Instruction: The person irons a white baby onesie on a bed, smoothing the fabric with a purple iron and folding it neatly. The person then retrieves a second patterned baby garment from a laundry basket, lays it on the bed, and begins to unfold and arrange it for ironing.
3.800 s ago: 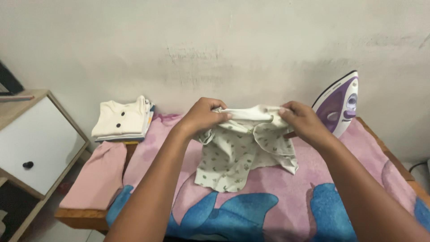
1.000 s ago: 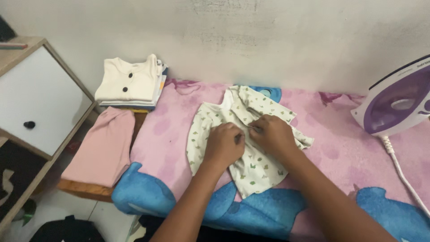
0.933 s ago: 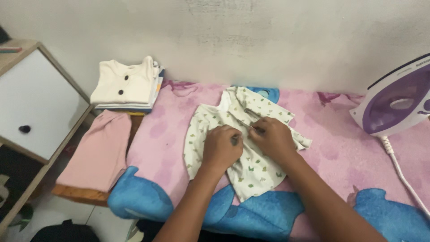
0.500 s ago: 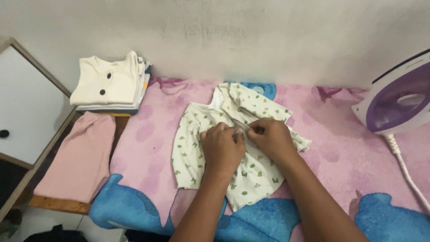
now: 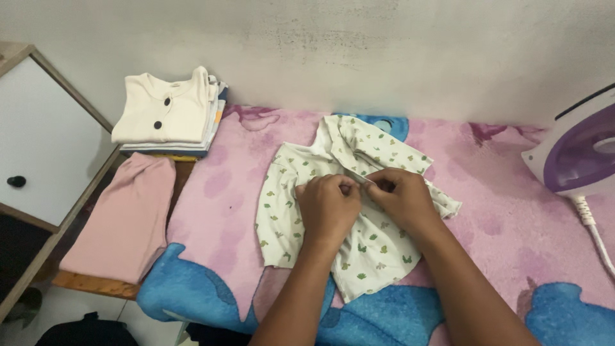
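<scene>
Both the left hand (image 5: pixel 328 204) and right hand (image 5: pixel 400 200) are pinching the front opening of the small printed shirt (image 5: pixel 349 211) lying mid-worktop (image 5: pixel 224 192), and should be keeping both edges aligned flat, the iron (image 5: pixel 580 150) standing at three o'clock.

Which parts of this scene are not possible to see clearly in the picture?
- Head view: what the left hand and right hand pinch on the printed baby shirt; the fingers cover it.
- Iron: cut off by the right edge.
- Garments under the cream top of the folded stack: only their edges show.
- White cabinet: cut off at left.
</scene>
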